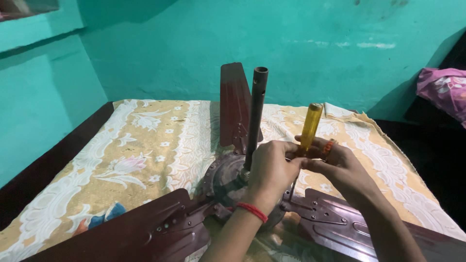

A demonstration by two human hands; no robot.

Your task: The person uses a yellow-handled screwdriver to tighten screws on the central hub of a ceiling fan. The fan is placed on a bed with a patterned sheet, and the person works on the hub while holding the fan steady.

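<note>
A brown ceiling fan lies on the table with its motor hub (225,182) in the middle and its dark downrod (256,116) standing upright. One blade (234,104) points away, one blade (141,228) lies at the near left and one blade (349,225) at the near right. My left hand (272,172), with a red thread at the wrist, rests over the hub and pinches the lower part of a screwdriver with a yellow translucent handle (309,127). My right hand (340,165) holds the same screwdriver upright from the other side. Its tip is hidden behind my fingers.
A cream and yellow floral cloth (145,145) covers the table, whose dark edge (53,165) shows at the left. Teal walls (301,43) stand close behind and to the left. A pink patterned cloth (444,92) lies at the far right.
</note>
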